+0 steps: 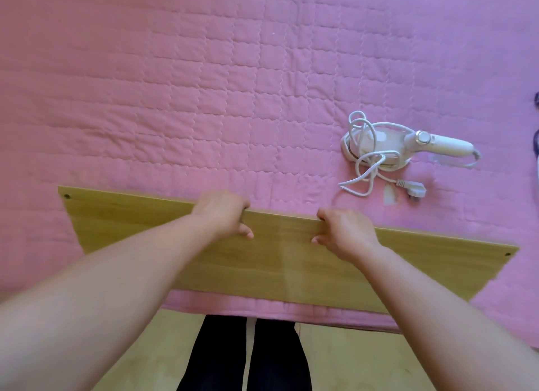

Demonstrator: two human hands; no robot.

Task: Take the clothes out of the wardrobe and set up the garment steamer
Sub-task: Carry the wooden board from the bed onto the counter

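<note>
Two hands: both were seen on the far edge of a wooden board (262,262) laid across the near edge of a pink quilted bed (204,84).
Left hand (223,213): fingers were curled over the board's far edge, thumb on its top face, so the board was gripped.
Right hand (347,230): the same grip was held, just beside the left.
Step in hand: the board was judged to be being positioned as a work surface; it should be kept level and seated fully on the bed.
Garment steamer (408,145): it was lying on the quilt, beyond and right of the board, well apart from both hands.
Steamer axis: the long axis ran left to right, with the handle pointed right.
Cord (364,163): it was loosely coiled over the body, with the plug (412,188) unplugged nearby.
Clothes: none were visible.
</note>
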